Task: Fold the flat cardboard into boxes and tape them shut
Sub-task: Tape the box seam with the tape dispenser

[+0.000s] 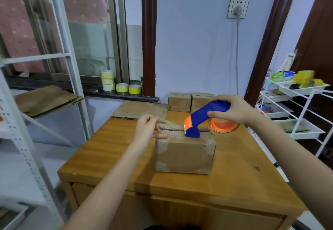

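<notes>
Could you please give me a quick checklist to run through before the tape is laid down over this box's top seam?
1. Top flaps of the cardboard box folded down: ok, though a narrow gap shows along the seam.
2. Tape dispenser held securely: ok, the right hand grips its blue handle.
3. Clear tape pulled out: ok, the left hand pinches its free end.
4. Tape aligned over the seam: cannot tell, the strip is nearly invisible.
5. Box steady on the wooden table: ok, it sits flat.
6. Tape left on the roll: cannot tell.
</notes>
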